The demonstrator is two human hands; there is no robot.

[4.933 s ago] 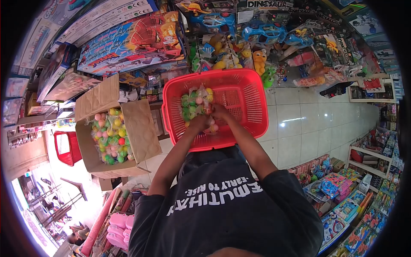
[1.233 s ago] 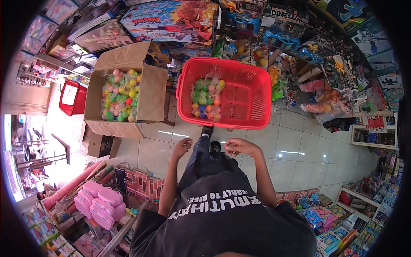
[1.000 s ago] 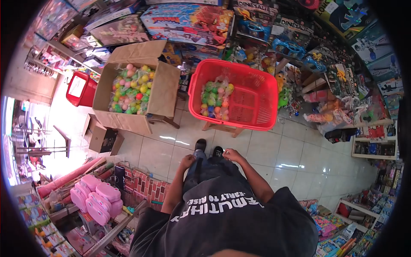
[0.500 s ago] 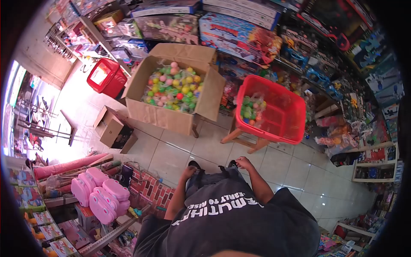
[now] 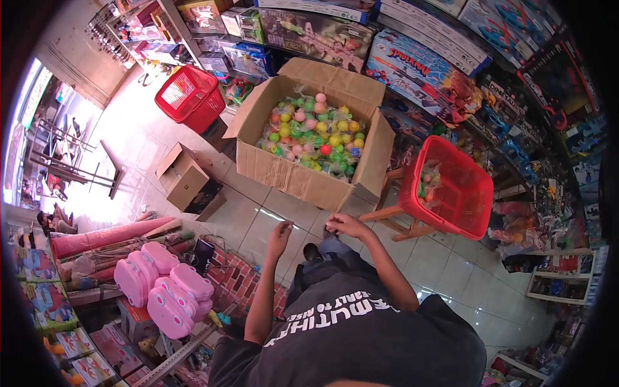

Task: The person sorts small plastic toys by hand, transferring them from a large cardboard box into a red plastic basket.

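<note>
My left hand (image 5: 279, 238) is raised in front of my body, its fingers loosely bent and nothing visible in them. To its right, my right hand (image 5: 346, 225) hangs near the front lower edge of an open cardboard box (image 5: 293, 174), fingers slightly curled and apart, with no thing seen in it. Neither hand visibly touches the box. Inside it lie many colourful small balls (image 5: 316, 132) in clear plastic bags. Right of the box, a red plastic basket (image 5: 445, 216) rests on a wooden stool (image 5: 412, 229); a few bagged balls (image 5: 429, 180) sit at its left side.
A second red basket (image 5: 189, 97) stands behind the box at left. A smaller open carton (image 5: 187, 180) is on the tiled floor (image 5: 284, 209). Pink cases (image 5: 171, 306) and rolled sheets (image 5: 113, 238) are at my left. Shelves of boxed toys (image 5: 419, 71) line the back and right.
The view has shifted, and the box and basket appear nearer and further right. Both hands have risen and moved forward from beside my legs toward the box.
</note>
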